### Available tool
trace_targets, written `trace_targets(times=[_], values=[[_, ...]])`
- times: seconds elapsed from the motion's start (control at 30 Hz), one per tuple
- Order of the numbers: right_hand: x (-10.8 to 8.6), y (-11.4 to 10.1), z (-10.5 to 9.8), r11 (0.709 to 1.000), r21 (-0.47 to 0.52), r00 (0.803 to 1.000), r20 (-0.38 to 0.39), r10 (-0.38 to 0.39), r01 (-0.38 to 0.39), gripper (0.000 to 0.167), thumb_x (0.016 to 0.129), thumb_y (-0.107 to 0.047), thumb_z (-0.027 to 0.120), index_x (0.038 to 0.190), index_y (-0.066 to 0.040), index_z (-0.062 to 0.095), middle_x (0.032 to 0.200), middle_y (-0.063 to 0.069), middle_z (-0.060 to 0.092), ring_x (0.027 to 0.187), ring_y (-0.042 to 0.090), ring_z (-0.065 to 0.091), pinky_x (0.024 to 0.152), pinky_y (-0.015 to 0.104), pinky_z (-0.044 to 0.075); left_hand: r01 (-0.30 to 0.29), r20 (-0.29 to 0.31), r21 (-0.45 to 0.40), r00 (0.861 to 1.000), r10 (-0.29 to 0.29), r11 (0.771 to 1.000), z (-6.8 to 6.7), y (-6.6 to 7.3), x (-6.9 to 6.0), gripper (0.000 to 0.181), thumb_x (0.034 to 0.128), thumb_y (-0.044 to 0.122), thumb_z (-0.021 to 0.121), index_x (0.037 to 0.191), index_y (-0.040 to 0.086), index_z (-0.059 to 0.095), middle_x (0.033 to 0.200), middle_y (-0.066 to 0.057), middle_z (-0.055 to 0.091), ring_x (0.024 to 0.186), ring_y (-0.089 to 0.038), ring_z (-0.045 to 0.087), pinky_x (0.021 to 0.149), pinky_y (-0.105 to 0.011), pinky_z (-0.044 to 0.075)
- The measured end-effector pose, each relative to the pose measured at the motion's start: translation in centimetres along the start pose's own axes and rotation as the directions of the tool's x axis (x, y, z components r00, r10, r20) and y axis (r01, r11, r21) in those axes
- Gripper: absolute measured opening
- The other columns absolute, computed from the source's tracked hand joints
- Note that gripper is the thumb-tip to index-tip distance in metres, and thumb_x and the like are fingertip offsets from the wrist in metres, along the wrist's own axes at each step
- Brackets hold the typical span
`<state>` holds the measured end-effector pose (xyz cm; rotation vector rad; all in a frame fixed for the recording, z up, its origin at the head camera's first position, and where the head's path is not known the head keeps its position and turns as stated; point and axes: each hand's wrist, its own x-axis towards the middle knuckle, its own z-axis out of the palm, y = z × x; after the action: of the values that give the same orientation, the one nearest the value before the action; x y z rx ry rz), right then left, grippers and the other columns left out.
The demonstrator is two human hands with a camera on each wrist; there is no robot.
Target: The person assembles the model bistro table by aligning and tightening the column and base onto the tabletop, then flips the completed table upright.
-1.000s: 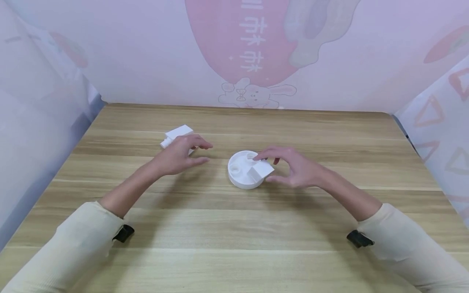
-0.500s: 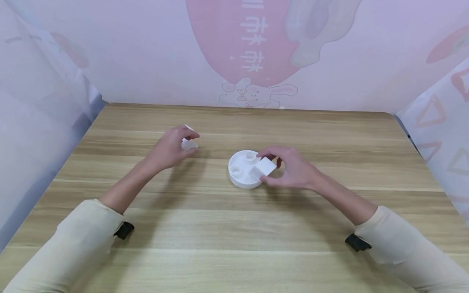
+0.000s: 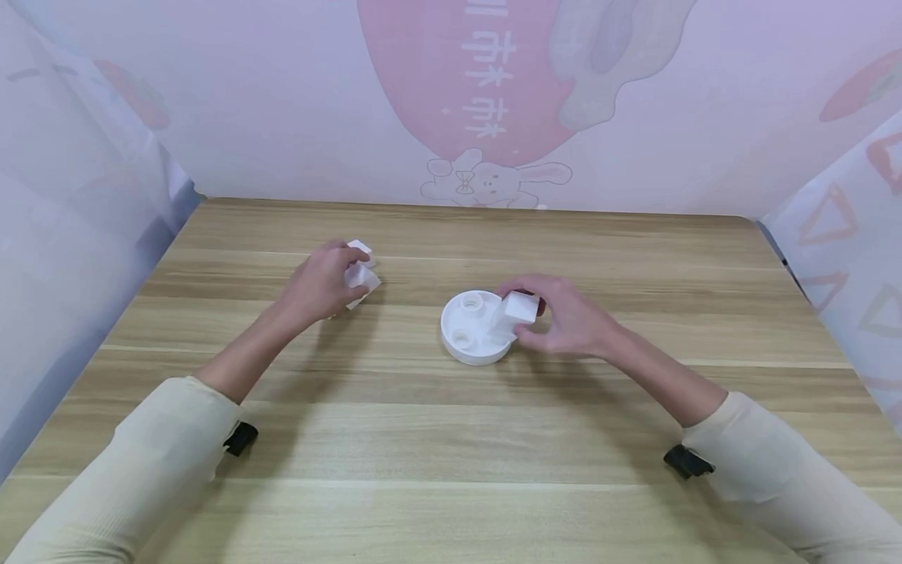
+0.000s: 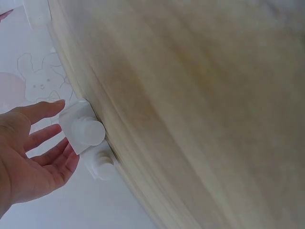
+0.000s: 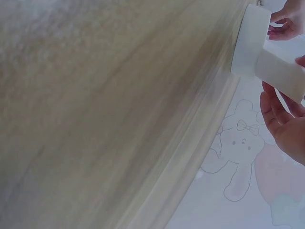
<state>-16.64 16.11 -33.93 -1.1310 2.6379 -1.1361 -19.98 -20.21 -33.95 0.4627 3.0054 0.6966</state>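
Note:
My right hand point(image 3: 564, 317) grips a white square block point(image 3: 521, 308) between thumb and fingers. The block stands at the right side of a round white base point(image 3: 476, 358), which has two round threaded-looking holes showing. In the right wrist view, the block point(image 5: 281, 71) juts out from the base point(image 5: 250, 40). My left hand point(image 3: 317, 286) has its thumb and fingers round a second white square block point(image 3: 362, 277) on the table. In the left wrist view this block point(image 4: 69, 121) lies on its side, its round stub facing the camera. A similar block point(image 4: 88, 161) lies right behind it.
A wood-grain table point(image 3: 451, 446) bears all the pieces. A pale printed sheet point(image 3: 282, 94) with a rabbit rises at its far edge, and pale sheets flank both sides. Dark straps point(image 3: 241, 439) show under the sleeve cuffs.
My left hand has moved left and closed round a block. My right hand has taken hold of the block on the base, and block and base have turned, shifting the holes.

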Motion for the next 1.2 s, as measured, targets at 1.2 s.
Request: trace_targets(times=[1.2], values=[[0.0, 0.7, -0.5, 0.993, 0.092, 0.994, -0.067, 0.081, -0.075, 0.036, 0.08, 0.0, 0.085, 0.112, 0.005, 0.068, 0.102, 0.012, 0.072, 0.09, 0.023, 0.062, 0.074, 0.034, 0.056, -0.131, -0.052, -0.322, 0.991, 0.121, 0.938, -0.5, 4.6, -0.7, 0.048, 0.0829, -0.009, 0.077, 0.129, -0.014, 0.063, 0.118, -0.026, 0.059, 0.105, -0.037, 0.063, 0.09, -0.047, 0.061]])
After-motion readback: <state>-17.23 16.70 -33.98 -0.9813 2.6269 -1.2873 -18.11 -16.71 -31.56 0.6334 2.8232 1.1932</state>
